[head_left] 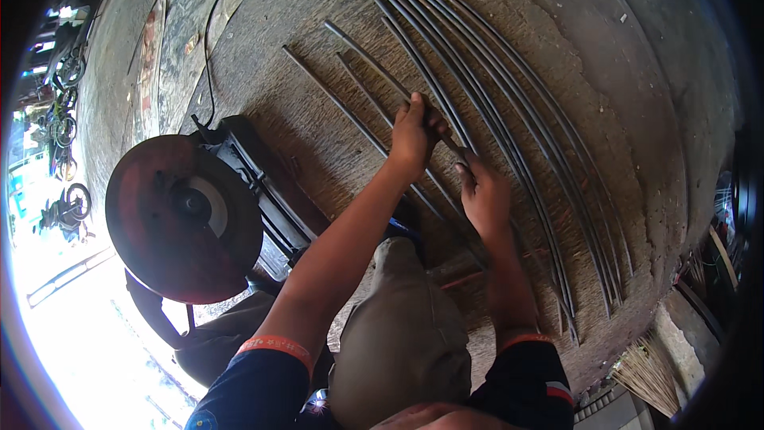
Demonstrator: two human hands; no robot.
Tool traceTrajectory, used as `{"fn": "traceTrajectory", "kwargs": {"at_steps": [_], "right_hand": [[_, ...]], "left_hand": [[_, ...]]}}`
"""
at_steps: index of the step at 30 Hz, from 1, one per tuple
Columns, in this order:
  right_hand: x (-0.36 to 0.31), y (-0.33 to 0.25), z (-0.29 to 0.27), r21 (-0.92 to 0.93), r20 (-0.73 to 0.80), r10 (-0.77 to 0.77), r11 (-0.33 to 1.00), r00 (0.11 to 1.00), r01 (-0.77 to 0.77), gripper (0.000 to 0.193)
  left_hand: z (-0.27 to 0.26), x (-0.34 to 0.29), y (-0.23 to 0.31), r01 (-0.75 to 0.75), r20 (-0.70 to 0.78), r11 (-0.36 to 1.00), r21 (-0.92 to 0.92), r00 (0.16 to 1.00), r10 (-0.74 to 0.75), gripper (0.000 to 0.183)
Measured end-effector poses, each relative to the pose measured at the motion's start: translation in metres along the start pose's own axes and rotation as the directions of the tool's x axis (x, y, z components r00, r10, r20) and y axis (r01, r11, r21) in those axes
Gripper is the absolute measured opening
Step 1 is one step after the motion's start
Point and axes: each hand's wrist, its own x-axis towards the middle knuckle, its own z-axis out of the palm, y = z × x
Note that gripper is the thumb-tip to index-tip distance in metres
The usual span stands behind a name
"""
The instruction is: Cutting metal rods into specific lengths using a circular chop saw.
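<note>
A long, thin grey metal rod slants between my hands, its far end pointing to the upper left. My left hand is closed around it. Just nearer to me and to the right, my right hand grips the same rod, with the thumb pressed along it. My fingers hide parts of the rod, and its near end is hard to make out beyond my right hand. Several more metal rods lie on the ground to the right of my hands. Another rod lies to the left, partly behind my left forearm.
A cut-off saw with a large round guard stands on the left, close to my left forearm. Its black cable runs away over the rough ground. A straw broom lies at the lower right. Motorcycles stand at the far left.
</note>
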Motion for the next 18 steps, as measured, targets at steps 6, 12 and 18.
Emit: {"fn": "traceTrajectory", "kwargs": {"at_steps": [6, 12, 18], "right_hand": [[-0.01, 0.006, 0.005, -0.118, -0.123, -0.061, 0.992, 0.991, 0.047, 0.031], [-0.032, -0.002, -0.002, -0.137, -0.201, -0.285, 0.956, 0.937, 0.261, 0.028], [-0.037, 0.092, -0.04, -0.01, 0.064, 0.163, 0.987, 0.985, -0.163, 0.027]], "left_hand": [[0.002, -0.013, 0.029, 0.011, 0.002, 0.952, 0.307, 1.0, -0.012, 0.026], [-0.032, -0.016, 0.031, -0.04, -0.008, 0.945, 0.325, 0.999, 0.045, 0.024], [-0.027, -0.025, 0.026, -0.024, -0.026, 0.968, 0.251, 0.999, 0.032, 0.022]]}}
